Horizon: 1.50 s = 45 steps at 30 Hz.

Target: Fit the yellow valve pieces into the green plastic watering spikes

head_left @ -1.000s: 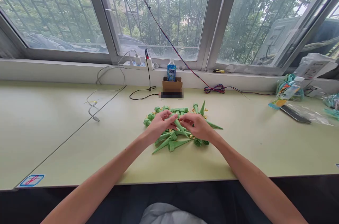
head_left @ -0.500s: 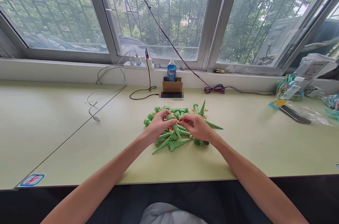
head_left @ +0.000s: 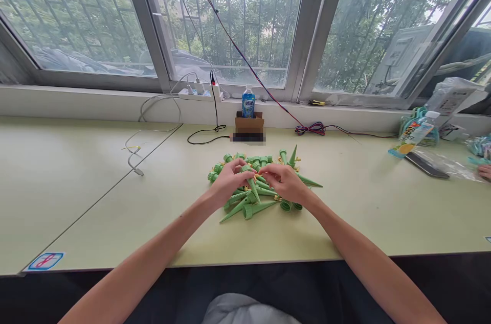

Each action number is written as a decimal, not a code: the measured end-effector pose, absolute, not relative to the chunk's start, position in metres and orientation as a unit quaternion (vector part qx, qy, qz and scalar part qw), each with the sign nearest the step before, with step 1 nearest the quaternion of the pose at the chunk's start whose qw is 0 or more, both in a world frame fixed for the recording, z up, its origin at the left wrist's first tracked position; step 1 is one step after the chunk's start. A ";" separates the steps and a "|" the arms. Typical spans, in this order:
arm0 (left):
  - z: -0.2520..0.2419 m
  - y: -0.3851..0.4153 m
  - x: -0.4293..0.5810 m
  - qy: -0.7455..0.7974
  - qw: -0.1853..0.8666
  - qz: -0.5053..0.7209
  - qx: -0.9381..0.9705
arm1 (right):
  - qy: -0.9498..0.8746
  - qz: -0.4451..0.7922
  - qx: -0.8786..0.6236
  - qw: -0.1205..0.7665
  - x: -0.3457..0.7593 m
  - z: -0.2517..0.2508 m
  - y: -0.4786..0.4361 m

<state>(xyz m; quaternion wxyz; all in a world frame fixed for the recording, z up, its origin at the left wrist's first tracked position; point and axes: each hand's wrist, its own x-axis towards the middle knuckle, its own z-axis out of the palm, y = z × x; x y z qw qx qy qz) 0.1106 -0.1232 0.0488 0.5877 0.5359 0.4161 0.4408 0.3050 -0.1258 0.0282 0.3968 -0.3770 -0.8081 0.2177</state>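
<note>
A heap of green cone-shaped plastic spikes [head_left: 245,207] with round caps lies on the pale green table [head_left: 115,201] in front of me. My left hand [head_left: 229,182] pinches the cap end of one green spike [head_left: 253,187], which points down towards me. My right hand [head_left: 286,182] is curled beside it, fingertips meeting at the spike's cap, with a small yellow piece between them. Both hands hover just over the heap.
A small cardboard box [head_left: 249,124] and a blue-labelled bottle [head_left: 248,101] stand behind the heap by the window sill. Cables [head_left: 138,155] and a power strip [head_left: 199,92] lie at the back left. A drink carton [head_left: 412,135], phone [head_left: 426,165] and another person's fingers [head_left: 485,171] are at right.
The held spike swung from pointing right-down to pointing nearly straight at me. My hands drew slightly closer together. Another person's fingers came in at the right edge.
</note>
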 end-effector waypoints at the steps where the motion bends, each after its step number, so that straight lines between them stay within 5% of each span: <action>1: 0.049 -0.123 0.111 0.416 0.588 0.443 0.534 | -0.808 0.218 -0.377 0.397 0.305 0.028 -0.126; 45: 0.051 -0.125 0.108 0.396 0.622 0.430 0.521 | -0.802 0.246 -0.377 0.392 0.306 0.029 -0.127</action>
